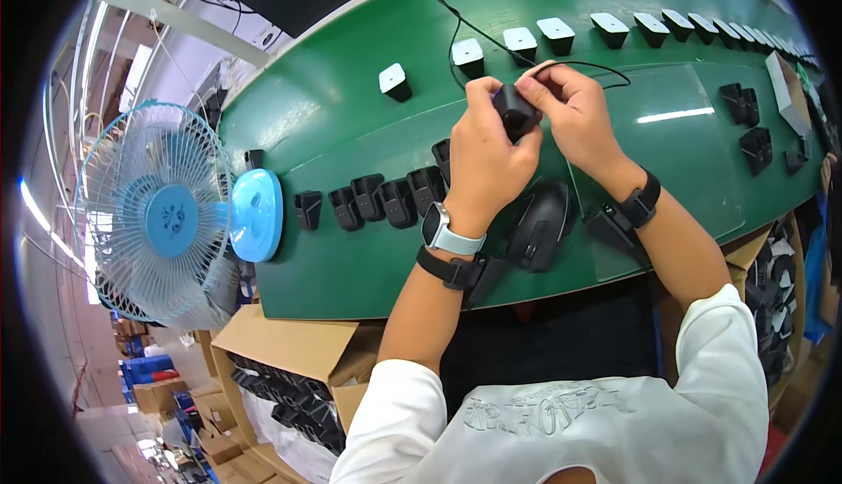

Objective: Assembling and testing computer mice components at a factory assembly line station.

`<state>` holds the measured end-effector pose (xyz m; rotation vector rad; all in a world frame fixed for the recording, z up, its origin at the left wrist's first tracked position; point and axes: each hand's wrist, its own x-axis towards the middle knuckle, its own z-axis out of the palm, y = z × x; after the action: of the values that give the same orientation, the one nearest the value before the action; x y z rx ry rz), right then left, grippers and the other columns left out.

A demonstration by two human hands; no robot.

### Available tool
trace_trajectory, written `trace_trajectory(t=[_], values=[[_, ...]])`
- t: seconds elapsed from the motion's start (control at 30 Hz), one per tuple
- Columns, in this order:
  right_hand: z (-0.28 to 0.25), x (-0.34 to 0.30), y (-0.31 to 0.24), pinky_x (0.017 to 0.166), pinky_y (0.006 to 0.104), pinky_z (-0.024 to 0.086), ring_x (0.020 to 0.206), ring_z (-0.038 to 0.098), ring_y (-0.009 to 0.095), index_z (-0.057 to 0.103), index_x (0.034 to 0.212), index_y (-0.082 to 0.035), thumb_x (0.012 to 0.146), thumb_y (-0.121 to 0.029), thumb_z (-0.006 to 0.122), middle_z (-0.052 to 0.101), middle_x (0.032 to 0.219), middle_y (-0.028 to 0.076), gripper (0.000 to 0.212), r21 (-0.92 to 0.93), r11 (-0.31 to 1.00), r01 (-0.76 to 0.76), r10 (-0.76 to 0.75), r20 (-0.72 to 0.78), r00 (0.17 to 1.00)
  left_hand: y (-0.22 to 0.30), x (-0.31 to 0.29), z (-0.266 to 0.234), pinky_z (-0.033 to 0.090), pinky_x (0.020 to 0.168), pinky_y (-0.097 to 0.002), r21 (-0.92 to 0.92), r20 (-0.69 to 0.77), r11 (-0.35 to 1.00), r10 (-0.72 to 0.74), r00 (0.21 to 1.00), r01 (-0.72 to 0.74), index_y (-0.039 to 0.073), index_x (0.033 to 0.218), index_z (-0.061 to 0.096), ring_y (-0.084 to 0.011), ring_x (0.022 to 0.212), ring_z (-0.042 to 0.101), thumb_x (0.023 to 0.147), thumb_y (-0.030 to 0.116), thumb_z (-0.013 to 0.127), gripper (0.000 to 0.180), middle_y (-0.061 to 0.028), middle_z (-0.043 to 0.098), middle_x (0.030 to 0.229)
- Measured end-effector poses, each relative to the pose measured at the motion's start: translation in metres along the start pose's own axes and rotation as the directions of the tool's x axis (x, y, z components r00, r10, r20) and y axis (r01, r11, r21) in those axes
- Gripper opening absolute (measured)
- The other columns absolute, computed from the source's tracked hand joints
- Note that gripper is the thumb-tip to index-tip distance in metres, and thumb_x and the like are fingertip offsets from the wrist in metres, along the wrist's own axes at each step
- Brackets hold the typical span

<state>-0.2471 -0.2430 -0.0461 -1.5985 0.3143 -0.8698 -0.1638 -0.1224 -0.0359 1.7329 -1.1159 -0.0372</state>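
Above the green table, my left hand (pixel 493 158) is wrapped round a small black block-shaped device (pixel 516 114). My right hand (pixel 574 116) is closed at the device's upper right, thumb and fingers pinching the end of a thin black cable (pixel 592 65). Whether the plug sits in the device is hidden by the fingers. Under my hands lies a larger black device shaped like a computer mouse (pixel 542 225). To the left of my left wrist stand several black holders (pixel 397 202) in a row, the nearest one partly behind my hand.
White-topped black blocks (pixel 519 41) line the table's (pixel 324 282) far side. A blue fan (pixel 171 219) stands at the left end. More black parts (pixel 756 146) and a white box (pixel 788 94) sit at the right. Cardboard boxes of black parts (pixel 294 396) flank my seat.
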Motion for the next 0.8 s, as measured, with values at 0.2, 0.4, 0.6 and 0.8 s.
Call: trace_trajectory(t=[0.2,0.4,0.6,0.8], values=[[-0.025,0.024,0.002,0.059,0.0250,0.047,0.061,0.057,0.009,0.062,0.097,0.001,0.106,-0.024,0.056,0.066,0.075,0.004,0.027,0.181,0.976,-0.122,0.159,-0.206,0.966,-0.001,-0.005,0.008,0.045,0.075,-0.0445,0.314,0.021,0.932,0.183,0.983,-0.181,-0.002,0.100,0.054,-0.0346,0.079,0.057,0.079,0.028,0.080,0.045,-0.0162,0.061,0.084],[-0.029,0.024,0.016,0.061,0.0258,0.046,0.065,0.057,0.009,0.065,0.094,0.001,0.102,-0.022,0.062,0.065,0.072,0.002,0.024,-0.075,0.995,-0.066,0.051,-0.185,0.981,0.000,-0.008,0.019,0.037,0.093,-0.0516,0.737,0.169,0.671,-0.071,0.983,-0.078,-0.008,0.112,0.064,-0.0390,0.113,0.046,0.087,0.055,0.068,0.068,-0.0233,0.055,0.118],[-0.031,0.022,0.008,0.069,0.0263,0.050,0.070,0.061,0.012,0.073,0.096,0.003,0.092,-0.015,0.071,0.069,0.082,0.006,0.019,-0.170,0.979,0.117,-0.151,-0.202,0.968,-0.052,0.070,-0.041,0.037,0.105,-0.0585,0.768,-0.104,0.604,-0.206,0.973,0.210,0.007,0.124,0.065,-0.0449,0.126,0.046,0.087,0.051,0.068,0.058,-0.0280,0.045,0.141],[-0.016,0.020,0.004,0.068,0.0262,0.050,0.071,0.061,0.010,0.075,0.095,0.002,0.091,-0.014,0.072,0.071,0.084,0.006,0.017,-0.127,0.989,0.072,-0.085,-0.101,0.991,-0.120,0.111,-0.101,0.053,0.090,-0.0480,0.792,0.094,0.596,-0.334,0.938,0.132,0.006,0.114,0.063,-0.0417,0.107,0.063,0.079,0.031,0.079,0.045,-0.0258,0.065,0.117]])
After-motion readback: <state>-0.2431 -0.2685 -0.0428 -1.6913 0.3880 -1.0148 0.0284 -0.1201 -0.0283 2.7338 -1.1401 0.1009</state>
